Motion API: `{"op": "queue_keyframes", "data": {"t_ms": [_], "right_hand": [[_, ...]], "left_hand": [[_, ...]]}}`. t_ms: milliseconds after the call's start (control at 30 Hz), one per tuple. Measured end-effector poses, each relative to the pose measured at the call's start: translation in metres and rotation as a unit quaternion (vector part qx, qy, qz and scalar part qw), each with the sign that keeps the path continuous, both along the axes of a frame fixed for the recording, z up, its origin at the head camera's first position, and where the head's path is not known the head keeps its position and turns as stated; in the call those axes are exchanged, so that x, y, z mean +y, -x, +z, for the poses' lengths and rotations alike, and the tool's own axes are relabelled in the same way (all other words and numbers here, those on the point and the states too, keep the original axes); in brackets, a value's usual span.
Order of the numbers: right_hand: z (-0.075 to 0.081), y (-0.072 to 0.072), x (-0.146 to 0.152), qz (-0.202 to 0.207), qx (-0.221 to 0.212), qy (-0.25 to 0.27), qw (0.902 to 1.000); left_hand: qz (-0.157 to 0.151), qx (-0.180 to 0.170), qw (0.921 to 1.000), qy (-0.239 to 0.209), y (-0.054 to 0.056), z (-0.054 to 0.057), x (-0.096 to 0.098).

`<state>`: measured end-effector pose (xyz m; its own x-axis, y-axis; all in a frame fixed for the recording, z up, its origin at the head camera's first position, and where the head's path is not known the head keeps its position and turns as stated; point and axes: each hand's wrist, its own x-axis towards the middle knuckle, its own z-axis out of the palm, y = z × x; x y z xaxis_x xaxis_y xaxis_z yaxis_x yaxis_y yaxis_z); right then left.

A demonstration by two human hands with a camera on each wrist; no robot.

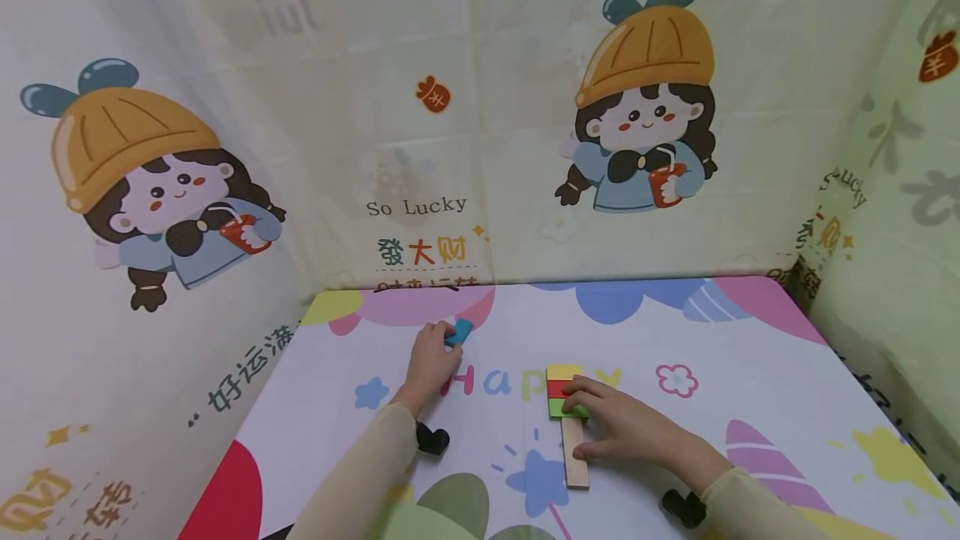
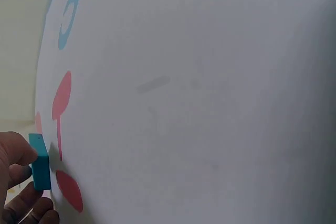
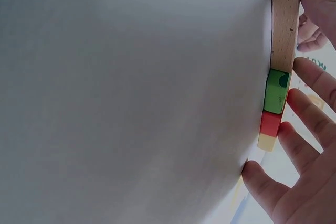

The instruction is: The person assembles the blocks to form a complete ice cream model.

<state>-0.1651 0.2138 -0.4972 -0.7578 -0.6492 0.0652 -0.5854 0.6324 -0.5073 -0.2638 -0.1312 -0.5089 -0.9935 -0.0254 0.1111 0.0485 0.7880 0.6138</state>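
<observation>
In the head view my left hand (image 1: 433, 359) pinches a small blue block (image 1: 461, 332) over the far left part of the table. The left wrist view shows the same teal-blue block (image 2: 40, 162) between thumb and fingers. My right hand (image 1: 630, 421) rests with spread fingers over a row of blocks: yellow (image 1: 561, 371), red block (image 1: 557, 389) and green block (image 1: 556, 409), with a long plain wooden strip (image 1: 575, 469) running toward me from the green one. Up close in the right wrist view, fingertips (image 3: 300, 66) touch or nearly touch the side of the row.
A white tabletop (image 1: 495, 432) printed with colourful shapes and "Happy" letters lies under both hands. Printed cloth (image 1: 517, 140) hangs along the back and sides. Each wrist wears a small black device, such as the left one (image 1: 432, 439).
</observation>
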Motion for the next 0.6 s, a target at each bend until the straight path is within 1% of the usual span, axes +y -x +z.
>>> {"op": "queue_keyframes", "data": {"t_ms": [133,400,600], "right_hand": [[0.001,0.001,0.0,-0.003,-0.007,-0.003,1.0],[0.0,0.001,0.0,-0.009,-0.017,-0.009,0.9998],[-0.002,0.001,0.0,-0.01,-0.01,-0.008,0.9999]], "left_hand": [[-0.009,-0.003,0.9999,0.007,0.0,-0.001,0.005],[-0.056,-0.01,0.9983,0.01,-0.001,-0.001,0.017],[-0.066,-0.009,0.9977,0.006,-0.002,-0.001,0.028]]}}
